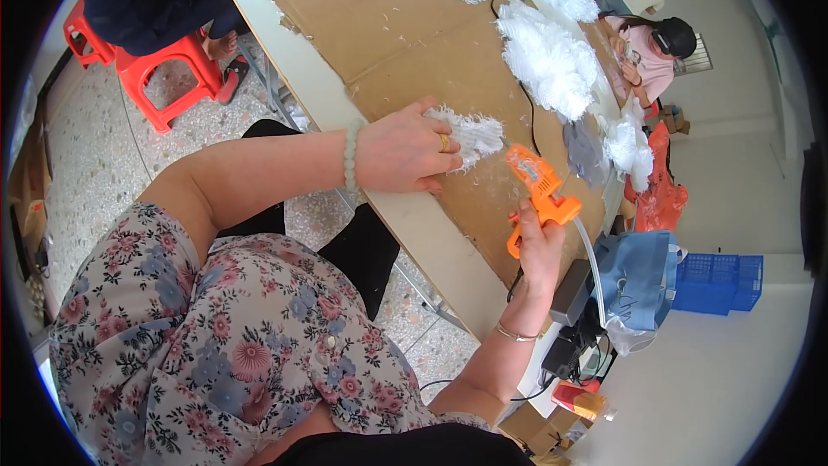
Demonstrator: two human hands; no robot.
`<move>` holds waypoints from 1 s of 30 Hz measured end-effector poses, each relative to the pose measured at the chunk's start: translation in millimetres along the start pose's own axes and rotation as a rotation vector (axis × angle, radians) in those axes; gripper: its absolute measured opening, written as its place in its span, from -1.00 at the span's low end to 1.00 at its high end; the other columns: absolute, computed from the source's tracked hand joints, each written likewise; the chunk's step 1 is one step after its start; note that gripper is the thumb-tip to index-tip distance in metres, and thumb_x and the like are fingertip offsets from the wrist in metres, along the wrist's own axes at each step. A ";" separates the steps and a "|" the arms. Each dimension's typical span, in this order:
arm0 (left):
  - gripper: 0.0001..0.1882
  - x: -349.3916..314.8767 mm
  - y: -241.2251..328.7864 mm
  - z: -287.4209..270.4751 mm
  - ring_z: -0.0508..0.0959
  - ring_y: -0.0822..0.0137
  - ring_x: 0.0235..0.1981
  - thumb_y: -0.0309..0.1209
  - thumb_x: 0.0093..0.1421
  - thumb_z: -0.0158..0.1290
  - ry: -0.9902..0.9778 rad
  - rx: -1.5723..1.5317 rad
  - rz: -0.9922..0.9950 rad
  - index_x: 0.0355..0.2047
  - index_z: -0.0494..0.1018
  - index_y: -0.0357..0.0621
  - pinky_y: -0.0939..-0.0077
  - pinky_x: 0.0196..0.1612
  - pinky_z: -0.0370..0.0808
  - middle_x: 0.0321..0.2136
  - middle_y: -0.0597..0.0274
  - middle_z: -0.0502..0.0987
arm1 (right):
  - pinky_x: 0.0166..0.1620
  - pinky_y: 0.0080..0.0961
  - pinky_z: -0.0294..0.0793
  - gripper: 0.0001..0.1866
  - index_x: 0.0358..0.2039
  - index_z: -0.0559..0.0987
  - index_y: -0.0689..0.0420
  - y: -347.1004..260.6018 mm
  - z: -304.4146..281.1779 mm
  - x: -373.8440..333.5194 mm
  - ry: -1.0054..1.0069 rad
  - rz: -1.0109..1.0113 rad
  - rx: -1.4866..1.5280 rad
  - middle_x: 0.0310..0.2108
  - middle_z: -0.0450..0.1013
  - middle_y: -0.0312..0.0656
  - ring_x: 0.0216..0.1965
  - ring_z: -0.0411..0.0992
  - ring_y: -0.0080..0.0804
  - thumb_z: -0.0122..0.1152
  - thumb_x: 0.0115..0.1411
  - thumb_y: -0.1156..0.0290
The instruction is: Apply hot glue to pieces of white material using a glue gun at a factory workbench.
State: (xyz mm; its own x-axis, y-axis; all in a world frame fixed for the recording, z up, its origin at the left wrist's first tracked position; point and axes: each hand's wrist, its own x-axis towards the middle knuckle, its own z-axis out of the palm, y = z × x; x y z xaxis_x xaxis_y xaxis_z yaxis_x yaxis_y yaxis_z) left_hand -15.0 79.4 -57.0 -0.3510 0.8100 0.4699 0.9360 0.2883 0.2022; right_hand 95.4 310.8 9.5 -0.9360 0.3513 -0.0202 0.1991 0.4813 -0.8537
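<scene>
My left hand (401, 151), with a ring and a pale bead bracelet, lies over a small white fringed fabric piece (476, 136) on brown cardboard (414, 52). Its fingers are bent onto the near part of the piece, and partly hide it. My right hand (540, 252) is wrapped round the handle of an orange hot glue gun (543, 183). The gun's nozzle points at the right end of the fringed piece; whether they touch I cannot tell. A long whitish glue stick (593, 263) sticks out of the gun's back.
Fluffy white fringed heaps (552, 60) lie along the far side. A black cord (531, 116) crosses the cardboard. On the right are a grey flat piece (585, 154), a blue bag (636, 272) and blue crates (716, 283). A person (647, 60) sits across; red stools (168, 78) stand left.
</scene>
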 end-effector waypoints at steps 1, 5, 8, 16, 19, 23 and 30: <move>-0.53 0.1 -0.1 0.0 0.44 0.29 -0.02 -0.15 -0.03 0.20 -0.010 -0.002 0.001 -0.11 0.45 -0.03 0.03 0.17 0.16 -0.17 0.35 0.50 | -0.50 -0.69 0.22 -0.80 -0.30 0.49 0.15 6.1 -5.2 0.4 0.010 -0.014 -0.054 -0.53 0.39 -0.38 -0.53 0.29 -0.70 0.12 0.22 0.28; -0.53 -1.1 0.1 0.4 0.44 0.29 -0.02 -0.15 -0.03 0.20 0.000 -0.002 -0.002 -0.12 0.45 -0.04 0.03 0.17 0.15 -0.16 0.34 0.50 | -0.51 -0.70 0.21 -0.78 -0.29 0.49 0.17 16.7 -5.8 -0.6 0.047 -0.009 -0.201 -0.54 0.38 -0.38 -0.54 0.28 -0.71 0.13 0.21 0.27; -0.54 -0.7 -0.4 2.2 0.44 0.29 -0.02 -0.17 -0.04 0.21 0.038 0.005 -0.002 -0.12 0.45 -0.05 0.03 0.17 0.16 -0.16 0.34 0.50 | -0.48 -0.69 0.24 -0.76 -0.27 0.47 0.19 16.3 3.3 -1.7 0.020 -0.051 -0.173 -0.54 0.38 -0.37 -0.53 0.28 -0.70 0.14 0.20 0.28; -0.54 0.8 0.5 0.9 0.44 0.28 -0.03 -0.16 -0.03 0.20 0.030 -0.011 0.007 -0.13 0.45 -0.05 0.03 0.17 0.16 -0.16 0.35 0.50 | -0.43 -0.66 0.29 -0.77 -0.27 0.46 0.23 15.9 10.7 1.2 -0.010 -0.092 -0.226 -0.52 0.39 -0.35 -0.51 0.30 -0.66 0.15 0.20 0.31; -0.55 0.3 -1.1 2.5 0.45 0.28 -0.03 -0.16 -0.03 0.20 0.031 -0.013 0.001 -0.14 0.46 -0.05 0.03 0.17 0.16 -0.17 0.35 0.50 | -0.45 -0.66 0.28 -0.76 -0.31 0.48 0.22 13.5 11.4 -0.7 -0.047 -0.112 -0.233 -0.52 0.40 -0.35 -0.51 0.30 -0.66 0.16 0.20 0.29; -0.55 0.7 -1.1 2.0 0.45 0.28 -0.03 -0.16 -0.03 0.20 0.021 -0.013 0.003 -0.14 0.46 -0.05 0.03 0.16 0.15 -0.17 0.34 0.50 | -0.47 -0.66 0.26 -0.76 -0.34 0.49 0.21 12.8 4.8 -1.3 0.035 -0.070 -0.082 -0.53 0.39 -0.35 -0.52 0.29 -0.67 0.15 0.20 0.27; -0.56 1.1 -1.8 3.2 0.46 0.27 -0.05 -0.17 -0.03 0.20 0.025 -0.013 0.002 -0.14 0.46 -0.05 0.03 0.16 0.16 -0.17 0.34 0.51 | -0.49 -0.65 0.26 -0.78 -0.28 0.47 0.22 14.7 10.1 7.2 0.067 -0.061 -0.189 -0.54 0.40 -0.37 -0.55 0.28 -0.67 0.12 0.21 0.31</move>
State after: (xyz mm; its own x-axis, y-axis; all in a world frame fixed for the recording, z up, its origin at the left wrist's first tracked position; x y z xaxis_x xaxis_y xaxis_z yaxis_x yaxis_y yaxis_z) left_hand -17.1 81.4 -59.6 -0.3495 0.7974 0.4919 0.9364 0.2798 0.2118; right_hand 88.6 312.3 -8.4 -0.9279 0.3665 0.0681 0.1999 0.6434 -0.7390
